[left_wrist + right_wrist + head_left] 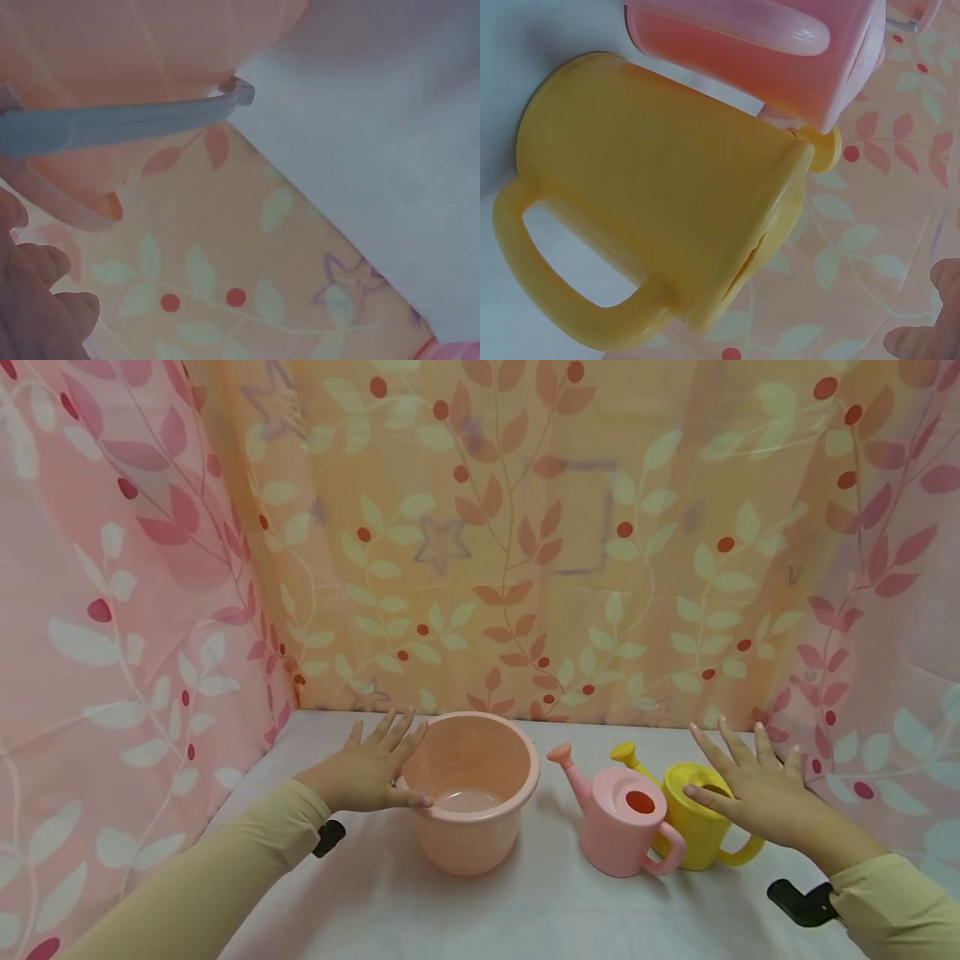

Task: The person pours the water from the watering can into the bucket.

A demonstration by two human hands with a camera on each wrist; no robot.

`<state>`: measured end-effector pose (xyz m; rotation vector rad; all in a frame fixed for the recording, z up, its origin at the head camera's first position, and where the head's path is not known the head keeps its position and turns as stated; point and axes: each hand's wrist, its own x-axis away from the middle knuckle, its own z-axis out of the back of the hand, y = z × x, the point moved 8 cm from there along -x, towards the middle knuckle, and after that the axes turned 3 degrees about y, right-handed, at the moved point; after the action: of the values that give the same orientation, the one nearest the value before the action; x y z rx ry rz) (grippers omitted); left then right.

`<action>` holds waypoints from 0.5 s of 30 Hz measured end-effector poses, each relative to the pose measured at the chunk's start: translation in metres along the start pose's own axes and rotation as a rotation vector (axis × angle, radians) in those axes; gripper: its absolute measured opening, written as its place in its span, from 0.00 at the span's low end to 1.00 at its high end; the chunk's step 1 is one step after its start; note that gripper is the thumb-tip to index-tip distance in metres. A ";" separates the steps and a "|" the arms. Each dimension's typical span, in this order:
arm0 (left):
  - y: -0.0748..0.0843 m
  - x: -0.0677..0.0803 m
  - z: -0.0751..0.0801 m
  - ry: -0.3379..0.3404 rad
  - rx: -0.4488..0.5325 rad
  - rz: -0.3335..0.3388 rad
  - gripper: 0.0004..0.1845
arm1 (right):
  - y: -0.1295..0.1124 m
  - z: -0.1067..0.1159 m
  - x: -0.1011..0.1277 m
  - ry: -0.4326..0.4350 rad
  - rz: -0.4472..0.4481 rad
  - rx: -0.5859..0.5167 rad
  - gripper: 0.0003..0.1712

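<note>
Head view: both hands spread flat, nothing gripped, work not begun.
Left hand (367,768) fingers straight, thumb at the pink bucket (471,789) rim; right hand (757,781) splayed, thumb over the yellow watering can (701,827); pink watering can (622,818) untouched.

This looks like a small staged recording booth rather than a lived-in room. A thin fabric backdrop printed with leaves and red berries (525,543) closes off the far side, orange-tinted in the middle, and pink-tinted panels of the same cloth (112,610) wall in the left and right. The floor of the booth is a table under a plain white cloth (540,910). On it stand only plastic toy-like props: a pale pink plastic bucket (471,793), a pink plastic watering can (622,818) and a yellow plastic watering can (701,827).
</note>
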<state>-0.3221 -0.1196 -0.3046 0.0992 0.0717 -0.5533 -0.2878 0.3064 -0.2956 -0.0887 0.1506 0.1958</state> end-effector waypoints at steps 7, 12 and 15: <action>0.005 -0.001 -0.003 -0.014 0.013 -0.011 0.61 | 0.000 -0.001 0.000 -0.006 0.002 -0.004 0.55; 0.005 -0.002 -0.006 -0.015 0.010 -0.018 0.63 | 0.001 -0.002 -0.001 -0.005 0.006 -0.002 0.55; 0.006 -0.004 -0.008 -0.035 0.010 -0.023 0.63 | 0.001 -0.002 -0.001 -0.001 0.011 0.004 0.55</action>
<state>-0.3224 -0.1120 -0.3117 0.0986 0.0358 -0.5785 -0.2893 0.3066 -0.2976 -0.0839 0.1504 0.2063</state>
